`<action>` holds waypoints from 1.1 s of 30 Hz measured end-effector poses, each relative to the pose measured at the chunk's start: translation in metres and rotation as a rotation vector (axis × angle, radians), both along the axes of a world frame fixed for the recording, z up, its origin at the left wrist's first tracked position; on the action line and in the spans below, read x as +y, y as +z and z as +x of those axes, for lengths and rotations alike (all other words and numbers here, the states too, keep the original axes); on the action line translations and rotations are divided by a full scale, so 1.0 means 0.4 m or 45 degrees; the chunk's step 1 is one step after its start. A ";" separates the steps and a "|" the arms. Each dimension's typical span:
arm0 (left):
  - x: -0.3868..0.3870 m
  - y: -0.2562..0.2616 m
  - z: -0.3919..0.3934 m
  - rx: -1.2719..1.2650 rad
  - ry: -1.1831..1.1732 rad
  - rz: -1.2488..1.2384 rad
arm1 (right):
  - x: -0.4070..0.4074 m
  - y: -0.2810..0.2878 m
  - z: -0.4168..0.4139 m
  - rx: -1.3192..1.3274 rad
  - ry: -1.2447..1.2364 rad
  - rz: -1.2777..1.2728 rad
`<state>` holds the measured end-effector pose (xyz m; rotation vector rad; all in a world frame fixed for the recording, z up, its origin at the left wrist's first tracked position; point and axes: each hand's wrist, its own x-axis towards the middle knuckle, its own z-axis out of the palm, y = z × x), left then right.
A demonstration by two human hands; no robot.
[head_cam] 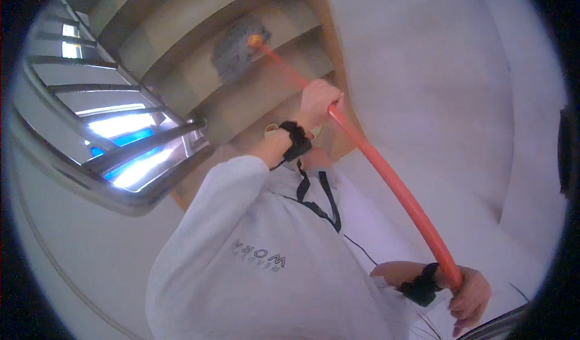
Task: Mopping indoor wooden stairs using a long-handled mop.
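Note:
A mop with a red-orange pole (394, 181) slants across the view. My left hand (321, 99) is closed around the pole partway along it. My right hand (471, 297) grips the pole's upper end at the lower right. The grey, blurred mop head (233, 50) rests on a stair tread (181, 79), joined to the pole by an orange socket (255, 41). Both wrists wear black bands with a small device. Parts of my shoes (272, 129) show beyond my left wrist, partly hidden by it.
Curving stairs (213, 4) fill the top of the view. A metal railing (131, 204) with several bars runs along the left, with bright windows behind it. A pale wall (421, 68) stands at the right, edged by a brown skirting strip (337, 59) beside the steps.

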<state>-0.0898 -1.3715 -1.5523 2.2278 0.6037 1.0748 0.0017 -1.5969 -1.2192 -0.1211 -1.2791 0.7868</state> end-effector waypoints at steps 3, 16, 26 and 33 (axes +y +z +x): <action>0.064 -0.010 0.079 0.054 -0.105 0.004 | 0.000 -0.022 -0.052 -0.152 -0.078 -0.140; 0.038 0.069 -0.008 0.420 -0.379 -0.346 | -0.036 0.024 -0.036 0.086 -0.498 0.079; -0.027 0.098 -0.325 0.883 -0.208 -0.320 | -0.006 -0.044 0.034 0.611 -0.452 -0.040; -0.075 0.038 -0.437 0.686 0.257 -0.242 | 0.039 -0.131 0.038 0.334 0.039 -0.223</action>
